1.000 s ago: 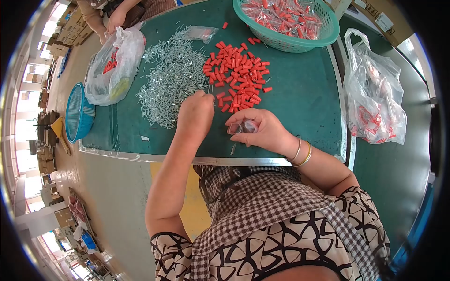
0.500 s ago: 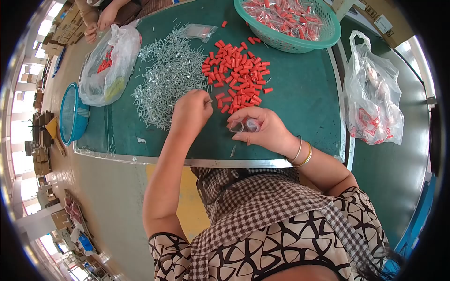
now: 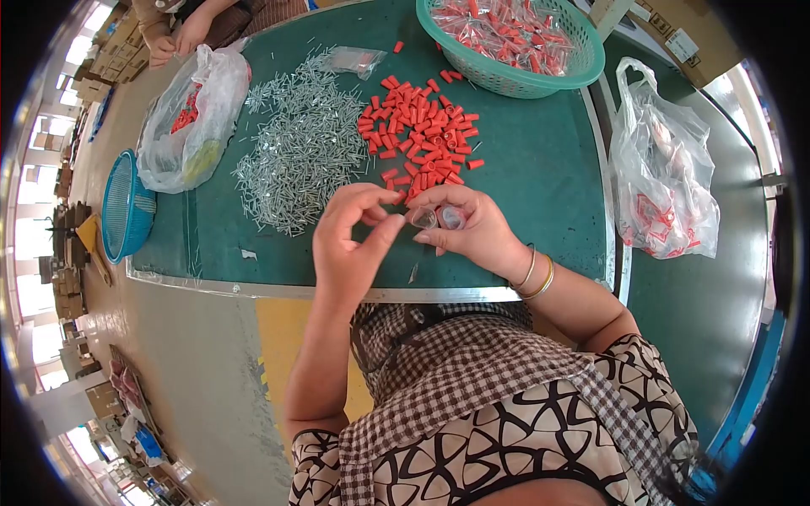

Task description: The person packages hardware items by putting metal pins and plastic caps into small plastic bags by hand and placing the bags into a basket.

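Green worktop (image 3: pixel 540 194), pale metal edging, in a large room with cartons stacked along its left side. Landmark: the heap of red caps (image 3: pixel 430 139), loose, near the middle of the worktop.

Right hand (image 3: pixel 472 223): just on the wearer's side of the heap, fingers and thumb closed around a clear plastic piece (image 3: pixel 424 219), round openings turned to the left. Two bangles (image 3: pixel 540 278) at that wrist.

Left hand (image 3: pixel 350 236): near side of the heap, a little to its left; thumb and forefinger reached toward the clear plastic piece. Could not tell whether anything lay between the tips.

Left of the heap: a broad spread of metal pins (image 3: pixel 304 160), with a small clear packet (image 3: pixel 356 61) at its far end. Farther left, a white plastic bag (image 3: pixel 221 97) and a blue basket (image 3: pixel 126 215). Beyond the heap, to the right, a green basket (image 3: pixel 515 82) held bagged red pieces. Well right of the heap hung a carrier bag (image 3: pixel 666 169). Far left beyond it, another person's hands (image 3: pixel 194 29).
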{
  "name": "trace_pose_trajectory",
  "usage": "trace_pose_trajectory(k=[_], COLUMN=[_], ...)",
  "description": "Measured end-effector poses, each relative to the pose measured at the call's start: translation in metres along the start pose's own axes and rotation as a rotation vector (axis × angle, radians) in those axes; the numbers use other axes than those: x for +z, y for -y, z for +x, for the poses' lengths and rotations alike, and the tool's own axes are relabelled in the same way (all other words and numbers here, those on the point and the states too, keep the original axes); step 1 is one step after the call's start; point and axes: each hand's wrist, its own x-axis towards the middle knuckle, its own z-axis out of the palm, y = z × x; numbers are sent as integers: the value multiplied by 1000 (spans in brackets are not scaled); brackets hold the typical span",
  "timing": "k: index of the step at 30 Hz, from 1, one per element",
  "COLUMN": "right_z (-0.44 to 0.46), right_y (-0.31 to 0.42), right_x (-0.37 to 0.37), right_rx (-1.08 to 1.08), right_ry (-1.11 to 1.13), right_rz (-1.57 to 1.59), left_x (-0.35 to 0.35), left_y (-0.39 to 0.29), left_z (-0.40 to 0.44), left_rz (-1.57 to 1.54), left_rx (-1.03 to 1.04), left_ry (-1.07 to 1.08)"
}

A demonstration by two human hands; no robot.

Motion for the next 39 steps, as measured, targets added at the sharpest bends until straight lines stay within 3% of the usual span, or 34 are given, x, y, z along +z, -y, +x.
trace_pose_trajectory(k=[4, 9, 15, 18, 24, 27, 30, 34, 35, 39], right_z=[-3, -3, -6, -5, -5, -4, -5, -3, -3, -3], right_y=[5, 2, 9, 8, 9, 11, 9, 2, 0, 5], right_x=[-2, 1, 0, 1, 0, 0, 2, 1, 0, 1], right_rx=[2, -3, 22, -25, -9, 18, 38, 1, -10, 39], right_ry=[50, 50, 46, 44, 45, 33, -2, 2, -2, 7], right_rz=[40, 72, 33, 45, 13, 20, 24, -141, -219, -158], left_x=[-5, 15, 25, 24, 21, 16, 9, 9, 10, 11], left_y=[14, 39, 31, 33, 50, 38, -10, -43, -47, -38], left_z=[7, 21, 26, 17, 9, 7, 3, -1, -3, 3], left_rz=[274, 639, 807, 853, 836, 570, 428, 709, 737, 495], left_rx=[-81, 0, -47, 81, 178, 52, 66, 410, 349, 346], left_ry=[-158, -2, 68, 102, 37, -50, -118, 124, 231, 141])
